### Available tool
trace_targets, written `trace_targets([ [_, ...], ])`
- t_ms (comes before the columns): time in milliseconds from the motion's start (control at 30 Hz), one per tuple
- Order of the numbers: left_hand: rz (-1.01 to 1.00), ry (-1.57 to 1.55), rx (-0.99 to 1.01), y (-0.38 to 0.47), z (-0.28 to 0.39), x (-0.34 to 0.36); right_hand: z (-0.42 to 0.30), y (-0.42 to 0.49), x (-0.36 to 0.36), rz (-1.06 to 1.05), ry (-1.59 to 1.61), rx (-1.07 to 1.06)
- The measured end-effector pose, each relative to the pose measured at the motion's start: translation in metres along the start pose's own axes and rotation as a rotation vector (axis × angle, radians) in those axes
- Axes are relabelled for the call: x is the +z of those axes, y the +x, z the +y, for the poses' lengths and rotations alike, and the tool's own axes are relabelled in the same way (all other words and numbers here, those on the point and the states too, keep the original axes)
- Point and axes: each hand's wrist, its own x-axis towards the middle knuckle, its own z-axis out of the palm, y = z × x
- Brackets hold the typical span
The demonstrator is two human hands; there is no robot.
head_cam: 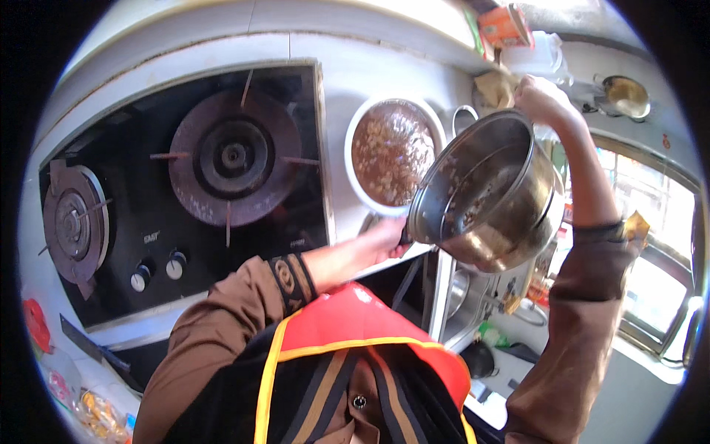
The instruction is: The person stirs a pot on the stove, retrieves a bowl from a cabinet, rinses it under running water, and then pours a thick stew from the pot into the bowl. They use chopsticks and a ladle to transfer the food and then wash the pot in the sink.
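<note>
Both my hands hold a large stainless steel pot (499, 222), tilted with its mouth towards a round white bowl (349, 150). My left hand (385, 238) grips a dark handle at the pot's near left side. My right hand (543, 100) holds the pot at its far side; the grip itself is partly hidden. Small food bits cling to the pot's inner wall. The bowl stands on the white counter, filled with reddish-brown liquid (394, 152) with many pale pieces in it. The pot's rim overlaps the bowl's right edge in view; whether they touch, I cannot tell.
Left of the bowl lies a black glass gas hob (283, 227) with two burners and two knobs. A metal pan (627, 95) and a clear plastic container (535, 55) are at the upper right. A sink (477, 299) lies right of my body, with a window beyond.
</note>
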Motion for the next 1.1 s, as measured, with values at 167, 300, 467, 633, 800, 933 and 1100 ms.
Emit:
trace_targets([
  [167, 0.116, 0.013, -0.051, 0.009, -0.009, 0.002, -0.007, -0.017, -0.007, -0.123, -0.051, 0.08],
  [300, 0.073, -0.018, 0.199, 0.008, -0.032, 0.007, 0.005, -0.015, -0.002, -0.153, -0.006, 0.108],
  [467, 0.132, 0.072, 0.05, 0.009, -0.007, -0.008, 0.011, -0.024, 0.005, -0.083, 0.091, 0.086],
  [633, 0.111, 0.052, 0.101, 0.01, -0.02, 0.001, 0.029, -0.029, 0.032, 0.02, 0.077, 0.093],
  [800, 0.093, 0.027, 0.11, 0.005, -0.029, 0.0, 0.031, -0.029, 0.024, -0.134, 0.06, 0.046],
  [933, 0.161, 0.021, 0.142, -0.012, -0.034, 0.018, 0.028, -0.045, 0.013, 0.126, 0.292, -0.026],
  [1100, 0.197, 0.004, 0.181, -0.007, -0.024, 0.004, 0.02, -0.035, -0.003, 0.188, 0.332, -0.087],
])
